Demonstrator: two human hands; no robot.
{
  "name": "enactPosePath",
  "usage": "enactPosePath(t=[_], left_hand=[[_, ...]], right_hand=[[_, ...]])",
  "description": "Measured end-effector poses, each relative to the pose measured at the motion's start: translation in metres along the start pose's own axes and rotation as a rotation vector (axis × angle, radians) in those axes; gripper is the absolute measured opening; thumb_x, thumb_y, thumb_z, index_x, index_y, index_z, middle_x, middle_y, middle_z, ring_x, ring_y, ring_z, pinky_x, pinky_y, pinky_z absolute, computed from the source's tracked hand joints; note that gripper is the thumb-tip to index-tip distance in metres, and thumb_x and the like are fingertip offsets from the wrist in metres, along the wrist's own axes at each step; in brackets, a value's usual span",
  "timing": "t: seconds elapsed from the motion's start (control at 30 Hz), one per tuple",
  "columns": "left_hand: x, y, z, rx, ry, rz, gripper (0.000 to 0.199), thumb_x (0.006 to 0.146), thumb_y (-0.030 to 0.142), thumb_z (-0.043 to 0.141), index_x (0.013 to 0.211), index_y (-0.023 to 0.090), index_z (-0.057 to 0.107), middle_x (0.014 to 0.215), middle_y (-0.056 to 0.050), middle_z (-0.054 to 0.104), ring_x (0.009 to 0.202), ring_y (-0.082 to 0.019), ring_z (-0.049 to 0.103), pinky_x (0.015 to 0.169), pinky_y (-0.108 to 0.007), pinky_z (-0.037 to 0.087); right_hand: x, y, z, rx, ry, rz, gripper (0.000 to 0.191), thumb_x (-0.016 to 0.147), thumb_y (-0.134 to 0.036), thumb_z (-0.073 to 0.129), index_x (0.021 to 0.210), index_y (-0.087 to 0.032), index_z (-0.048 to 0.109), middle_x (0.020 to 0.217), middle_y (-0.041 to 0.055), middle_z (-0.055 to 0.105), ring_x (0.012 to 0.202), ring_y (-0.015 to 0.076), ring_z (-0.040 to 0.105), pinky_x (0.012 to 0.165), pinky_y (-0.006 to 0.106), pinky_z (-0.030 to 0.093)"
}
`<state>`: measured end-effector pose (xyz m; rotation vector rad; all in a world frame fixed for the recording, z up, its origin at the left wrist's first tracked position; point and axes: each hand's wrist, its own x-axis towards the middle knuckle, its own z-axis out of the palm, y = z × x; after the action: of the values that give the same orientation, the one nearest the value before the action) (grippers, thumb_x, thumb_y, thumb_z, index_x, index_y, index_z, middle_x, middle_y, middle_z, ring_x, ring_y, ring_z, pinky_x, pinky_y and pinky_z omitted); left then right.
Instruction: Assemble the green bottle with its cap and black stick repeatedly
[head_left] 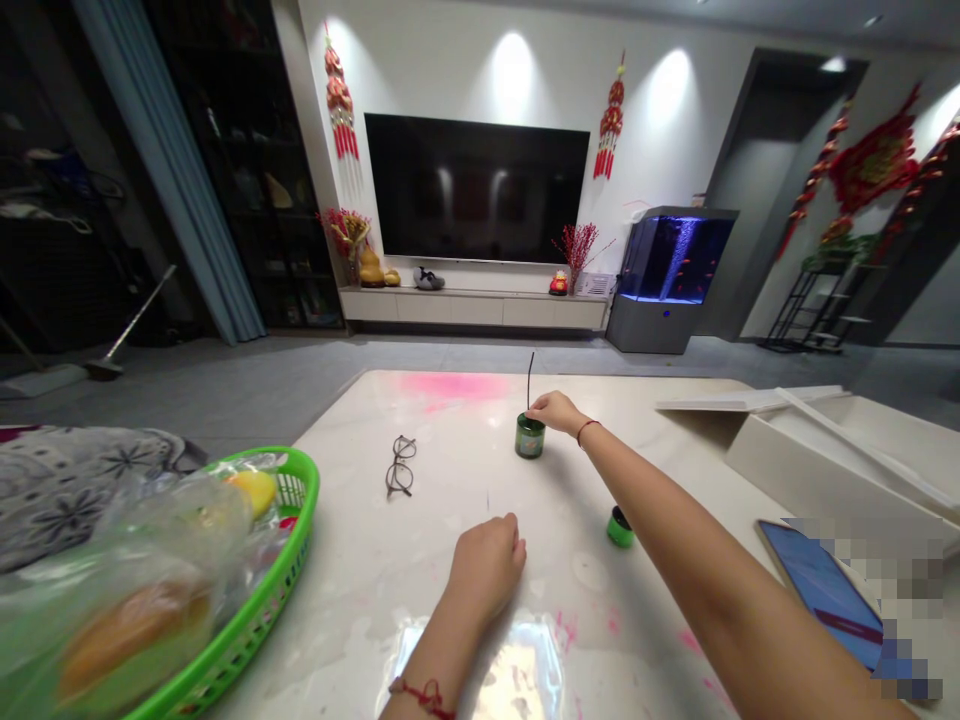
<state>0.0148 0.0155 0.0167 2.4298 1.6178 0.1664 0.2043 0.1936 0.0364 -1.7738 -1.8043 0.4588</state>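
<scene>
A small green glass jar with a pale label stands upright on the white tabletop. From its mouth a thin black stick points upward. My right hand reaches over to the jar, its fingertips pinched together around the lower part of the stick at the rim. Nearer to me, my left hand is low over the table in a loose fist, apart from the jar, with nothing visible in it. A green cap with a dark top sits beside my right forearm.
Eyeglasses lie left of the jar. A green plastic basket with bagged food fills the left side. To the right are an open white box and a phone. Pink stains mark the table.
</scene>
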Motion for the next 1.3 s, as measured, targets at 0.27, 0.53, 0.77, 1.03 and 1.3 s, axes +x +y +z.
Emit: enactPosePath(t=[0.27, 0.53, 0.77, 1.03, 1.3], left_hand=[[-0.001, -0.001, 0.000, -0.008, -0.020, -0.006, 0.016, 0.082, 0.026, 0.039, 0.081, 0.020, 0.054, 0.084, -0.005, 0.065, 0.079, -0.019, 0.060, 0.064, -0.028, 0.037], [0.000, 0.000, 0.002, -0.012, -0.027, 0.007, 0.016, 0.082, 0.026, 0.040, 0.084, 0.020, 0.055, 0.086, -0.005, 0.065, 0.081, -0.019, 0.060, 0.066, -0.027, 0.037], [0.000, 0.001, 0.002, 0.003, -0.029, 0.008, 0.015, 0.083, 0.027, 0.041, 0.080, 0.020, 0.054, 0.084, -0.005, 0.065, 0.080, -0.019, 0.060, 0.065, -0.027, 0.037], [0.000, 0.002, 0.001, -0.003, -0.029, 0.009, 0.014, 0.082, 0.025, 0.041, 0.078, 0.020, 0.053, 0.084, -0.004, 0.065, 0.079, -0.019, 0.060, 0.064, -0.027, 0.037], [0.000, 0.004, 0.000, 0.007, -0.049, -0.008, 0.017, 0.082, 0.022, 0.037, 0.080, 0.019, 0.054, 0.084, -0.006, 0.064, 0.079, -0.018, 0.060, 0.063, -0.027, 0.036]], right_hand=[[-0.001, 0.003, 0.001, 0.182, -0.020, 0.089, 0.024, 0.069, -0.030, 0.064, 0.080, -0.010, 0.071, 0.073, 0.0053, 0.069, 0.059, 0.0107, 0.058, 0.051, 0.018, 0.041], [0.008, 0.002, -0.001, 0.228, 0.098, 0.057, 0.011, 0.066, -0.022, 0.065, 0.067, -0.012, 0.069, 0.068, 0.0046, 0.068, 0.068, 0.0137, 0.060, 0.059, 0.020, 0.043], [0.016, -0.017, -0.038, 0.392, 0.215, 0.016, 0.014, 0.077, -0.021, 0.058, 0.073, -0.009, 0.065, 0.068, 0.0066, 0.066, 0.061, 0.0116, 0.059, 0.058, 0.020, 0.047], [-0.022, -0.013, -0.091, 0.625, 0.141, 0.032, 0.011, 0.079, -0.019, 0.060, 0.073, -0.009, 0.061, 0.066, 0.0052, 0.063, 0.059, 0.0084, 0.058, 0.064, 0.021, 0.051], [-0.081, 0.036, -0.046, 0.605, -0.456, 0.452, 0.013, 0.069, -0.015, 0.069, 0.065, -0.008, 0.059, 0.050, 0.0006, 0.056, 0.050, 0.0077, 0.056, 0.054, 0.017, 0.051]])
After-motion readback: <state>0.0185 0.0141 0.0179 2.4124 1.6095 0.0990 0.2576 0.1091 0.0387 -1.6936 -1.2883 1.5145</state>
